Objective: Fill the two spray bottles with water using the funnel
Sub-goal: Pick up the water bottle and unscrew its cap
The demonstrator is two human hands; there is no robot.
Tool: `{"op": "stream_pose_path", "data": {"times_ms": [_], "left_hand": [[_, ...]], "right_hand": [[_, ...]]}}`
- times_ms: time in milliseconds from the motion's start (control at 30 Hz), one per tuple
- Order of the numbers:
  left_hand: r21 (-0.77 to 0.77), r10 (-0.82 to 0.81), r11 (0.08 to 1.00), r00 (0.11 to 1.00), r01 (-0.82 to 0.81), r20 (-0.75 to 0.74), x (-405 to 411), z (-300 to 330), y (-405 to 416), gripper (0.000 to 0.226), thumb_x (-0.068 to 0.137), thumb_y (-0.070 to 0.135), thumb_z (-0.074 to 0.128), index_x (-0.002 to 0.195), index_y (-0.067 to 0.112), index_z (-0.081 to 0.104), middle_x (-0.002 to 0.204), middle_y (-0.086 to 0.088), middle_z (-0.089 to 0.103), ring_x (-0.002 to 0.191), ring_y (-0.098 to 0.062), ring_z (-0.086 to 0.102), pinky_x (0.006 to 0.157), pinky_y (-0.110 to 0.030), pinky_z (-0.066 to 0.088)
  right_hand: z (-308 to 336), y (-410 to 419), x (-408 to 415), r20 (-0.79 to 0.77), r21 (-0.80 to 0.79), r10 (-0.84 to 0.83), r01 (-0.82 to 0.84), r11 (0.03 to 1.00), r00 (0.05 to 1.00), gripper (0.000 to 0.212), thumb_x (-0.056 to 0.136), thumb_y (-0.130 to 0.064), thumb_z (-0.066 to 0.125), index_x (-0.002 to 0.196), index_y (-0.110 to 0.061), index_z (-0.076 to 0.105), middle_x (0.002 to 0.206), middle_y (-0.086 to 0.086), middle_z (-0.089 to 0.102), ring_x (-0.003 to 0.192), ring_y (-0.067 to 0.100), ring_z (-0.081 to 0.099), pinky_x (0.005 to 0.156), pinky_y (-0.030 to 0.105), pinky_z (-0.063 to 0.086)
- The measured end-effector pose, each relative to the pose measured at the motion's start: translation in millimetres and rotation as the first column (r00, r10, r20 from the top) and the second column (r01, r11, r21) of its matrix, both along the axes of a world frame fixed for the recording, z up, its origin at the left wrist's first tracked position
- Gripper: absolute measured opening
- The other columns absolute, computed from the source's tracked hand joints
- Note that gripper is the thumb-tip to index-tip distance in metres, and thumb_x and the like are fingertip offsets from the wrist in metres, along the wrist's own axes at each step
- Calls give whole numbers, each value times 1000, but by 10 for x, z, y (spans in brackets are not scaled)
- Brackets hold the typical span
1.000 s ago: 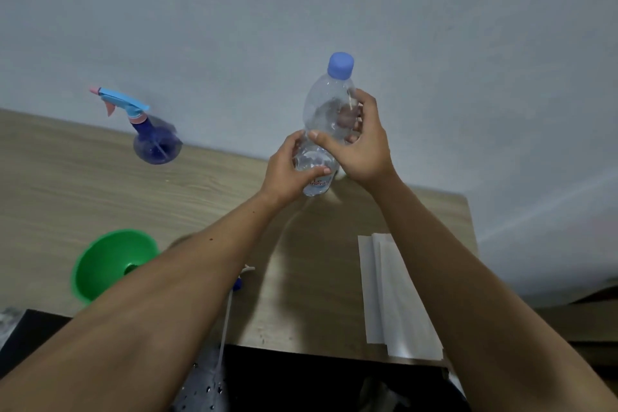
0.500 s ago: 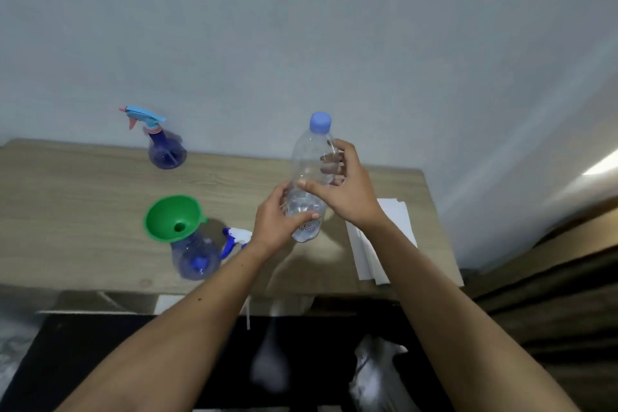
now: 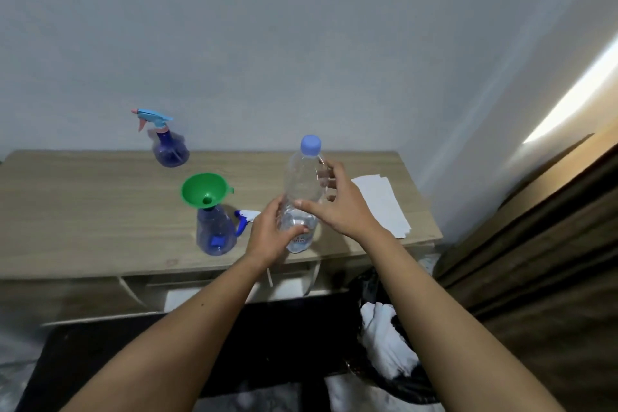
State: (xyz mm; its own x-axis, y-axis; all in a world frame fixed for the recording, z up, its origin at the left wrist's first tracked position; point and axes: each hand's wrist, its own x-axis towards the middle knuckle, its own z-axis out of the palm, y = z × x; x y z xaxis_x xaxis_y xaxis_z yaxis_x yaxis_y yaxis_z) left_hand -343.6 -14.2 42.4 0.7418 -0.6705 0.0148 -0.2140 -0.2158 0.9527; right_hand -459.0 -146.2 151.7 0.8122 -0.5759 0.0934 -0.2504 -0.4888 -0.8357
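The funnel (image 3: 204, 191) sits in the neck of the near spray bottle (image 3: 215, 233) on the desk (image 3: 83, 211), with the detached spray head (image 3: 246, 216) just right of it. The capped spray bottle (image 3: 167, 147) stands behind, at the wall. The water bottle (image 3: 302, 197) is right of the funnel, and the paper sheets (image 3: 384, 207) lie further right.

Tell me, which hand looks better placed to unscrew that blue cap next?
Right, probably. The right hand holds the water bottle higher up, its fingers just under the cap. The left hand grips the lower body, so it seems better suited to steadying the bottle.
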Motion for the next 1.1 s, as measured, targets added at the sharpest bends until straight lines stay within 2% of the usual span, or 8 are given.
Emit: {"op": "stream_pose_path", "data": {"times_ms": [133,267,433,533,633,800,1000,1100], "left_hand": [[6,-35,999,999,35,20,117,-39,33,76,66,46,93,133,33,59,124,14,73,115,-7,69,102,-45,58],[16,-34,999,999,34,36,161,-85,32,88,65,54,89,142,33,53,134,11,67,121,-11,66,106,-44,56],[25,-44,999,998,43,43,222,-160,5,91,64,59,88,144,35,52,136,11,66,123,-10,66,105,-44,56],[20,-39,999,998,38,41,220,-144,-4,88,68,50,91,145,32,52,137,9,65,123,-10,65,105,-44,56],[24,-31,999,998,30,55,204,-171,-15,92,66,60,86,146,34,50,138,8,61,125,-12,62,106,-45,55],[42,-38,999,996,35,84,222,-204,-15,98,65,67,81,149,29,49,140,7,60,128,-14,60,108,-46,53],[71,-42,997,994,34,103,208,-194,1,92,75,47,89,153,25,46,143,4,57,130,-16,57,111,-46,51],[82,-28,996,996,21,84,202,-176,-1,95,72,53,86,154,27,45,144,6,56,130,-15,57,110,-46,52]], "right_hand": [[224,48,47,107,-71,-66,74,995,992,91,72,-48,94,147,-26,47,144,-8,53,124,8,58,105,31,51],[552,106,171,287,2,-148,154,988,946,67,77,-35,93,135,-26,60,131,-10,64,117,3,63,97,21,53],[679,174,358,309,99,-216,195,976,926,38,77,-27,94,108,-18,73,100,-5,76,86,7,70,81,18,57],[636,158,398,312,100,-240,219,971,919,29,80,-29,91,103,-20,76,97,-8,78,89,10,72,81,21,59],[615,104,397,300,-19,-165,178,984,940,22,89,-25,84,108,-18,76,102,-6,77,93,9,70,78,17,54],[641,16,350,218,-227,5,46,973,976,22,101,-15,69,121,-16,74,115,-3,69,96,0,65,79,8,46],[712,72,356,238,-34,-68,78,996,969,36,83,-27,89,113,-19,70,96,-6,69,83,5,62,77,16,53],[682,67,368,242,-8,-71,75,997,968,26,86,-27,86,105,-20,70,98,4,73,86,12,64,76,17,50]]}}
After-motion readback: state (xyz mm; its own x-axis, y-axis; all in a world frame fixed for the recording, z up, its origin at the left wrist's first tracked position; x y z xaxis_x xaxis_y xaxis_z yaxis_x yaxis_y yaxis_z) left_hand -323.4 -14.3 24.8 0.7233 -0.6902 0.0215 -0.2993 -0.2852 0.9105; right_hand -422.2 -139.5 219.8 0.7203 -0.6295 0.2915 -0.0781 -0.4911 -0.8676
